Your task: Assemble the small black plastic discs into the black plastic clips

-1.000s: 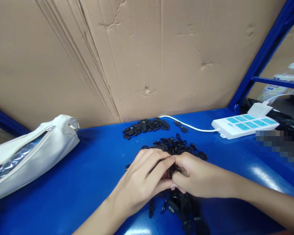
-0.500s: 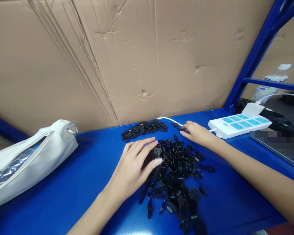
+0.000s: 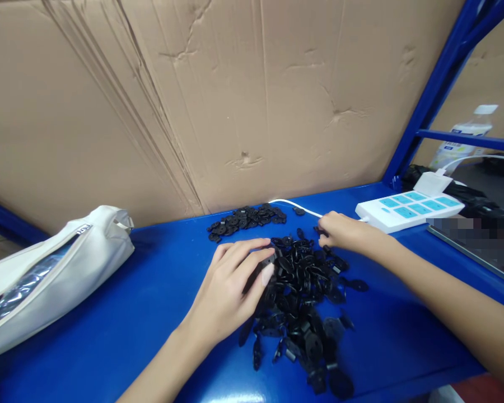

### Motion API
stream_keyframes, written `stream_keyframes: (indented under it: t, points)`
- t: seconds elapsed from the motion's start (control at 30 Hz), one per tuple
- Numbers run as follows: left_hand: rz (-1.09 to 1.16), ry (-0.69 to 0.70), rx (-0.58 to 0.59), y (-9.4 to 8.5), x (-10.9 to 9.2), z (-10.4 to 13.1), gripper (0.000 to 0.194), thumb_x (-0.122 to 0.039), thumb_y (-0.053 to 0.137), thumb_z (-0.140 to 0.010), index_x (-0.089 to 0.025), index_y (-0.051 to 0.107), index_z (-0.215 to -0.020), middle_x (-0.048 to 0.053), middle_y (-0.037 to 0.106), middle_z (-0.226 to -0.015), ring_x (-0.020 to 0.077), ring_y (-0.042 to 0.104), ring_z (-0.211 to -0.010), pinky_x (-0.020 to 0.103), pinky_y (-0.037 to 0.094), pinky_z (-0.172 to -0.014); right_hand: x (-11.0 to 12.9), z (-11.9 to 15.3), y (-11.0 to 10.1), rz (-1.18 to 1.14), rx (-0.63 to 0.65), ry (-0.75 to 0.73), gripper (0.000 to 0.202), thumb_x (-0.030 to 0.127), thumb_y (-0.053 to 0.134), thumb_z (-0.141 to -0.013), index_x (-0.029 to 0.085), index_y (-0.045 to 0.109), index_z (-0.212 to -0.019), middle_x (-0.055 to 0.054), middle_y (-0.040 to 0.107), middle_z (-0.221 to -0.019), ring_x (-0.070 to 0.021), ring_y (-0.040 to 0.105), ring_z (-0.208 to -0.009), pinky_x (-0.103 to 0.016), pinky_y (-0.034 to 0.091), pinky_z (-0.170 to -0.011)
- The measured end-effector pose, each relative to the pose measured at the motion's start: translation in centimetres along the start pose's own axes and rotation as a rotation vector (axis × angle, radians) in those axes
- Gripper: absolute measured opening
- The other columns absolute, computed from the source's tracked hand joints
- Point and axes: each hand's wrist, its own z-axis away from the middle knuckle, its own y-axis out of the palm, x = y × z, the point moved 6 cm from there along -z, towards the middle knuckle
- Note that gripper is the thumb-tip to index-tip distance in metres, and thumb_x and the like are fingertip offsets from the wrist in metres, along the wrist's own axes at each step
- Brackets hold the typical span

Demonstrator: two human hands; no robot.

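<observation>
A loose pile of small black plastic pieces, many of them flat and rounded, lies on the blue shelf. At its left edge is my left hand, with bent fingers and thumb around a black plastic piece that is partly hidden. My right hand is at the pile's far right edge, its fingers curled in. A bit of a dark piece shows at those fingertips, mostly covered by the hand. Behind the pile, a smaller heap of similar black pieces sits by the cardboard, and a single piece lies to its right.
Cardboard stands upright along the back. On the left lies a white zippered bag, partly unzipped. A white power strip with a cable is on the right, near a dark flat device, a bottle and blue frame posts.
My right hand has moved right and slightly nearer, from beside the single piece to the pile's edge, and its fingers have curled in. My left hand has barely shifted.
</observation>
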Motion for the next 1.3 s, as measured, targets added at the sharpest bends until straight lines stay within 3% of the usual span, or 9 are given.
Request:
stream_keyframes:
  t: [0.1,0.23,0.37,0.5,0.67,0.93,1.07,1.17,1.3]
  points:
    - [-0.001,0.005,-0.027,-0.2,0.0,0.0,0.021,-0.018,0.054,-0.09,-0.02,0.058,-0.11,0.006,0.065,-0.114,0.0197,0.061,-0.105,0.036,0.043,-0.088,1.1,0.7,-1.7,-0.121,-0.105,-0.057,0.011,0.013,0.062,-0.078,0.012,0.062,-0.066,-0.004,0.061,-0.064,-0.0151,0.059,-0.061,-0.028,0.047,-0.06]
    - [0.013,-0.009,-0.068,-0.4,-0.3,0.1,0.034,-0.022,0.058,-0.089,-0.019,0.053,-0.122,0.009,0.064,-0.119,0.0209,0.059,-0.11,0.037,0.046,-0.091,4.6,3.1,-3.2,-0.355,-0.187,-0.203,0.019,0.015,0.054,-0.077,0.014,0.063,-0.093,-0.003,0.067,-0.076,-0.0147,0.062,-0.068,-0.025,0.049,-0.066]
    - [0.092,0.067,-0.103,-0.4,-1.3,0.3,0.066,-0.033,0.068,-0.082,-0.014,0.038,-0.138,0.015,0.056,-0.131,0.0236,0.056,-0.118,0.038,0.048,-0.094,8.9,5.5,-1.9,-0.992,0.078,-0.399,0.018,0.016,0.055,-0.073,0.014,0.058,-0.091,-0.002,0.062,-0.081,-0.0121,0.06,-0.069,-0.025,0.049,-0.066]
    - [0.126,0.17,-0.12,-0.6,-2.4,0.4,0.053,-0.024,0.064,-0.086,-0.014,0.043,-0.133,0.014,0.064,-0.12,0.0217,0.062,-0.11,0.036,0.053,-0.088,10.6,6.4,-0.8,-1.195,0.225,-0.428,0.015,0.014,0.061,-0.07,0.016,0.054,-0.084,0.004,0.051,-0.074,-0.0083,0.05,-0.065,-0.023,0.044,-0.064]
    - [0.001,0.238,-0.053,-0.6,-3.2,0.3,0.048,-0.02,0.055,-0.091,-0.01,0.039,-0.136,0.017,0.065,-0.117,0.0237,0.066,-0.103,0.037,0.057,-0.082,10.7,6.7,-0.8,-1.093,0.191,-0.452,0.015,0.007,0.052,-0.07,0.017,0.051,-0.081,0.009,0.035,-0.062,-0.0063,0.035,-0.055,-0.02,0.035,-0.053]
    - [-0.007,0.257,-0.051,-0.3,-3.5,0.5,0.044,-0.011,0.053,-0.089,-0.005,0.043,-0.131,0.022,0.06,-0.122,0.0252,0.066,-0.103,0.039,0.058,-0.082,10.5,7.2,-1.4,-0.811,0.036,-0.431,0.015,0.007,0.049,-0.068,0.019,0.041,-0.071,0.009,0.032,-0.057,-0.0067,0.029,-0.052,-0.019,0.025,-0.044]
    - [0.062,0.249,-0.123,-0.7,-3.2,0.4,0.047,-0.004,0.055,-0.085,-0.01,0.045,-0.131,0.013,0.067,-0.115,0.0182,0.068,-0.1,0.031,0.057,-0.081,10.4,7.3,-2.1,-0.695,-0.037,-0.464,0.014,0.007,0.05,-0.07,0.019,0.044,-0.067,0.009,0.035,-0.056,-0.007,0.031,-0.052,-0.019,0.028,-0.046]
    - [0.032,0.206,-0.058,-0.1,-2.2,0.2,0.041,-0.011,0.052,-0.09,-0.01,0.045,-0.131,0.015,0.062,-0.123,0.0201,0.062,-0.111,0.033,0.056,-0.085,9.6,6.4,-2.5,-0.677,-0.034,-0.492,0.009,0.019,0.056,-0.081,0.018,0.057,-0.09,0.005,0.051,-0.066,-0.0081,0.042,-0.055,-0.018,0.037,-0.05]
    - [-0.073,0.113,0.077,0.9,-0.5,0.4,0.045,-0.026,0.049,-0.095,-0.01,0.04,-0.135,0.018,0.05,-0.136,0.0252,0.05,-0.126,0.043,0.051,-0.093,5.0,3.0,-3.0,-0.229,-0.395,-0.339,0.031,0.036,0.042,-0.095,0.018,0.059,-0.112,-0.006,0.064,-0.092,-0.0158,0.058,-0.075,-0.027,0.049,-0.07]
